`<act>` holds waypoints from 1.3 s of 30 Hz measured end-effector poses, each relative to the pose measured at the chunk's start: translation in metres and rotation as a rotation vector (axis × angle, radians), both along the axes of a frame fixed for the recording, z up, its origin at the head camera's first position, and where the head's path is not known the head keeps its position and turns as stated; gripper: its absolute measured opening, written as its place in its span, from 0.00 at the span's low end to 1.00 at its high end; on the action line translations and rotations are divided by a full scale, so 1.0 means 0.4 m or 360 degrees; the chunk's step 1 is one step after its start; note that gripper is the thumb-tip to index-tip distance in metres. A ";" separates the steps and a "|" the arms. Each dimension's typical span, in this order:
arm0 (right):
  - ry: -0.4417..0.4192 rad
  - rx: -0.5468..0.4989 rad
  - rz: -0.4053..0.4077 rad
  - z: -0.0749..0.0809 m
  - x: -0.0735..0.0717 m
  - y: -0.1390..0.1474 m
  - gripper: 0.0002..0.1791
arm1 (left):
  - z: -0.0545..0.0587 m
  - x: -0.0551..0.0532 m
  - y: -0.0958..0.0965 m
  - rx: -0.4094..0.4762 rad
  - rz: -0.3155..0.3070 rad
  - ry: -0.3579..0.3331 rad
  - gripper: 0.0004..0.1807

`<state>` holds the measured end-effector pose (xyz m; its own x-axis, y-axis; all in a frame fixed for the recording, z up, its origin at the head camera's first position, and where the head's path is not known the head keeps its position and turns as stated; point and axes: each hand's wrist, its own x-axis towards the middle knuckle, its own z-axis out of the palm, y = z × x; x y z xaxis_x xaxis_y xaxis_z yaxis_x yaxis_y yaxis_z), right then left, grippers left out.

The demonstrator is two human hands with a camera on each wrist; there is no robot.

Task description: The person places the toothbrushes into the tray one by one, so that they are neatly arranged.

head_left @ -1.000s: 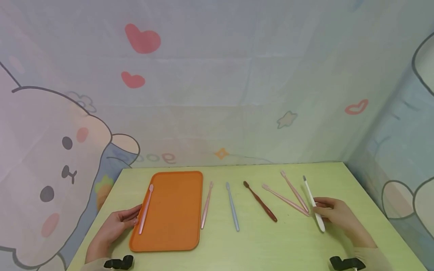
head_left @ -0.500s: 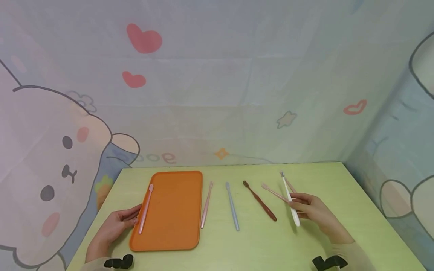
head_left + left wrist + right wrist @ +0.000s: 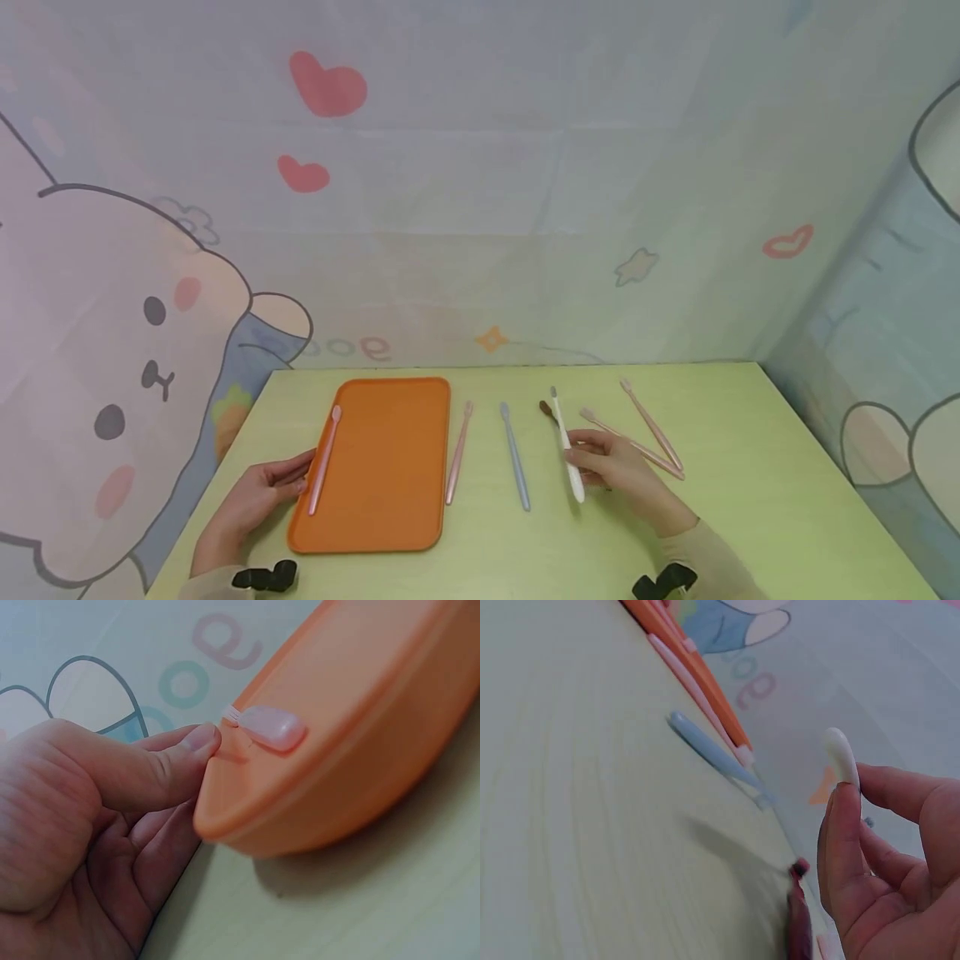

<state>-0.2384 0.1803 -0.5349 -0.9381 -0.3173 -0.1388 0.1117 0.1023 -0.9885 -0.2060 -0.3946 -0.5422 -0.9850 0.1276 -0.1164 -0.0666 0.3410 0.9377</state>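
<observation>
An orange tray (image 3: 382, 467) lies at the table's left, a pink toothbrush (image 3: 325, 461) along its left side. At the tray's left edge my left hand (image 3: 255, 504) pinches the rim, the thumb on top in the left wrist view. My right hand (image 3: 618, 467) pinches a white toothbrush (image 3: 567, 454) by its handle, raised over the table. Behind that hand a brown toothbrush (image 3: 546, 407) is mostly hidden in the head view; its dark handle (image 3: 799, 926) shows in the right wrist view. Left of it lies a blue toothbrush (image 3: 515, 458).
Close to the tray's right edge lies another pink toothbrush (image 3: 459, 454). Two more pink toothbrushes, one (image 3: 652, 425) farther back and one (image 3: 648, 452) partly behind my right hand, lie to the right. A printed cloth (image 3: 480, 183) hangs behind the table (image 3: 780, 500).
My right hand has carried the white toothbrush leftward, from beyond the two right pink toothbrushes to over the brown one. The left hand has stayed at the tray.
</observation>
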 end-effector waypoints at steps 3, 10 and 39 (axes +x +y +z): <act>0.0012 -0.0032 0.0057 -0.007 0.010 -0.053 0.33 | -0.002 0.000 0.001 -0.0020 -0.0003 -0.0018 0.31; 0.0057 -0.0020 0.0088 0.004 0.031 -0.165 0.31 | -0.005 -0.006 0.002 -0.0040 0.0002 -0.0033 0.31; -0.0155 -0.0367 0.0159 0.020 0.033 -0.490 0.29 | -0.004 -0.001 -0.008 0.0028 -0.0037 0.0033 0.31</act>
